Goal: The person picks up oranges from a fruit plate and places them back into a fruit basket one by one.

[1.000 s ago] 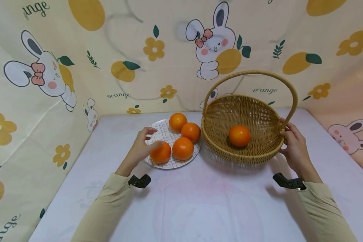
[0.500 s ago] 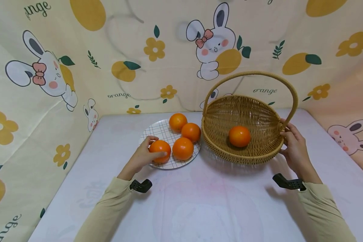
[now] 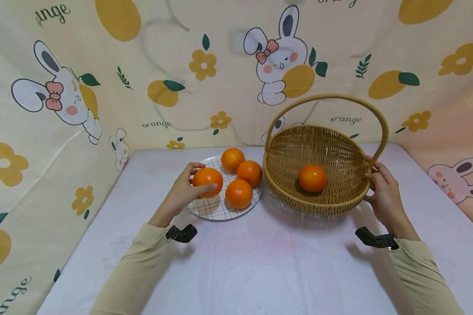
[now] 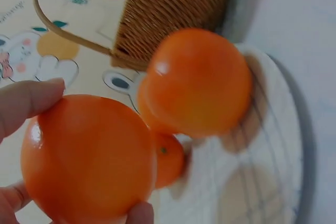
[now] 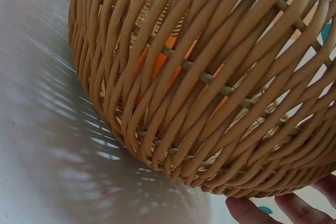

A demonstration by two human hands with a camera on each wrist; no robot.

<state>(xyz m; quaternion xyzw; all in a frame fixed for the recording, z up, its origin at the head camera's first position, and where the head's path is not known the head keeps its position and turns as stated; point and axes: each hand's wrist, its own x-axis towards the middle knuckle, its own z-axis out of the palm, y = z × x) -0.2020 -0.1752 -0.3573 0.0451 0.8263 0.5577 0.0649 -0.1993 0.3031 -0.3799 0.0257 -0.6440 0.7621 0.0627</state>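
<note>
Orange fruit (image 3: 207,180), tan wicker basket (image 3: 317,199)

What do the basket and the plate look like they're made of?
Basket: woven wicker or rattan, tan and matte; separate round strands show in the right wrist view. Plate: white with a thin dark grid, smooth; probably ceramic, though melamine can't be ruled out.

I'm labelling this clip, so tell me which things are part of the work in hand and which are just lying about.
In the work:
- left hand, whose grip holds one orange above the plate
- right hand on the wicker basket
- orange in the basket
- three oranges on the plate

Lying about:
- bunny-print backdrop
- table
</note>
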